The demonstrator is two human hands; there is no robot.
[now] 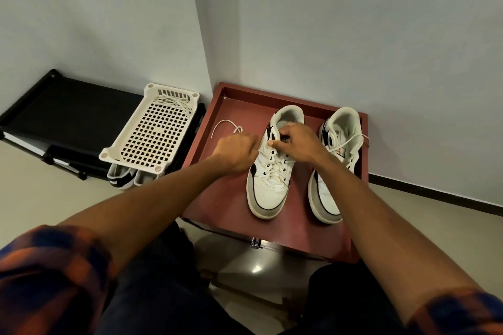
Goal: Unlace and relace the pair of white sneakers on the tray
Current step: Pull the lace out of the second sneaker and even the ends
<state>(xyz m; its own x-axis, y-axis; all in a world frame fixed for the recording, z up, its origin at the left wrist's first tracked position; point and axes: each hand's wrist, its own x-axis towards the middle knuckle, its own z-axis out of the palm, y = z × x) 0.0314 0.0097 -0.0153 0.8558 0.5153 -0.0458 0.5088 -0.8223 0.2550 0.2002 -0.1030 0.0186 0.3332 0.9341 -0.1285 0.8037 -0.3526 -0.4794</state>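
Two white sneakers with grey toes stand side by side on a dark red tray (217,198), toes toward me. My left hand (238,148) is curled just left of the left sneaker (268,185) and grips its white lace (224,125), whose free end loops out over the tray to the left. My right hand (295,141) sits over the top eyelets and tongue of that same sneaker, fingers pinching the lace there. The right sneaker (330,193) stands untouched, its lace running loose near the collar.
A white perforated plastic basket (152,139) holding a loose lace rests on a black rack (68,106) to the left, with another pair of shoes (122,178) under it. Walls meet in a corner right behind the tray. My knees are below the tray's front edge.
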